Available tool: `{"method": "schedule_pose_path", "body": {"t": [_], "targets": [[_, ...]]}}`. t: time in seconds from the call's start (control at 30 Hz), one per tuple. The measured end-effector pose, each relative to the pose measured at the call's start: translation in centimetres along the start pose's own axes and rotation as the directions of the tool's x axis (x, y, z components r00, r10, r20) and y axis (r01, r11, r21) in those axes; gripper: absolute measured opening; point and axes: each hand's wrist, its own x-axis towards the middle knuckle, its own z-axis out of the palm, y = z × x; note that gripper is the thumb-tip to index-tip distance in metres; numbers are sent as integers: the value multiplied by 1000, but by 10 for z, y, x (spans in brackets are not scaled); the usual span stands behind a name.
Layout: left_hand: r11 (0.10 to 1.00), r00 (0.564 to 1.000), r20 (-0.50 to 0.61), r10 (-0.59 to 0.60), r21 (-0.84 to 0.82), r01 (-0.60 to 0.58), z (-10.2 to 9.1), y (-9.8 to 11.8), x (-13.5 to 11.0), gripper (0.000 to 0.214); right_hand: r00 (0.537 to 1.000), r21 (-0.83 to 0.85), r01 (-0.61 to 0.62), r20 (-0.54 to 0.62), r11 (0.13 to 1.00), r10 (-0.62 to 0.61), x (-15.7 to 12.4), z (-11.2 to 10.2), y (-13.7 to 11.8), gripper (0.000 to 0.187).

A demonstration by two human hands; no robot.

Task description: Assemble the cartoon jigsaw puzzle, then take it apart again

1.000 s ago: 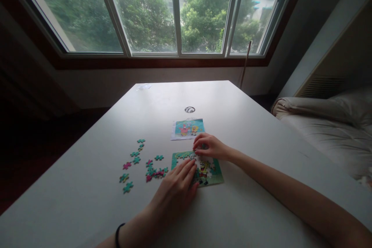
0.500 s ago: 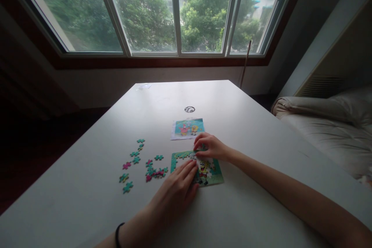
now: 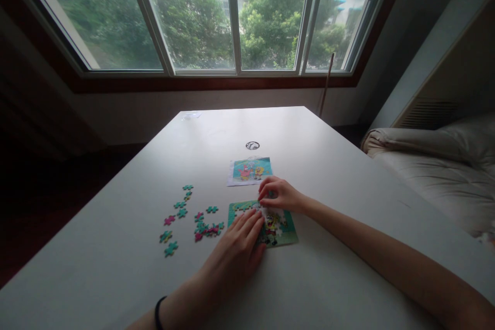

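Observation:
A small green-edged cartoon jigsaw puzzle [image 3: 282, 227] lies on the white table [image 3: 309, 278] in front of me. My left hand [image 3: 237, 247] rests flat on its left part, fingers stretched out and together, holding nothing. At the puzzle's top edge my right hand [image 3: 279, 194] has its fingers curled and pinched down on a puzzle piece, which is mostly hidden under the fingertips. Several loose teal and pink puzzle pieces [image 3: 193, 216] are scattered to the left of the puzzle.
A printed reference picture [image 3: 249, 171] of the same cartoon lies just beyond the puzzle. A round cable hole [image 3: 252, 145] is farther back in the table. A wide window is behind the table, and a cushion or bedding [image 3: 436, 165] is at the right.
My left hand's fingers have slid slightly further right over the puzzle. My right hand stays at the top edge, barely moved.

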Motion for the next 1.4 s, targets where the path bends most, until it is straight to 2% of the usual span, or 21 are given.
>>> {"method": "schedule_pose_path", "body": {"t": [0.07,0.27,0.6,0.83,1.0,1.1,1.17,1.27,1.4], "targets": [[1000,1000,-2,1,-6,-1,0,0,-1,45,1000,13,-26,-4,1000,26,0,0,2,10],[1000,1000,20,-20,-11,21,-1,-1,-3,45,979,116,-203,-10,972,205,0,-1,9,25],[999,998,68,11,31,-14,-1,-2,-2,51,971,248,-237,33,939,236,0,-1,22,24],[999,996,85,-40,7,40,0,-5,-4,49,958,530,-285,135,799,253,2,-7,24,25],[1000,995,94,29,-9,-28,-2,-4,-2,54,950,617,-304,137,726,281,3,-7,23,29],[998,989,134,67,-21,-65,-3,-3,-1,52,952,561,-307,171,768,256,2,-11,21,31],[998,987,149,68,-14,-67,-3,-4,-1,51,952,462,-286,240,839,192,2,-17,19,34],[998,986,149,68,-1,-69,-3,-4,-1,51,931,254,-155,360,955,56,1,-30,14,49],[997,986,150,72,-5,-73,-4,-3,0,50,873,146,47,475,988,-111,-3,-41,10,73]]}}
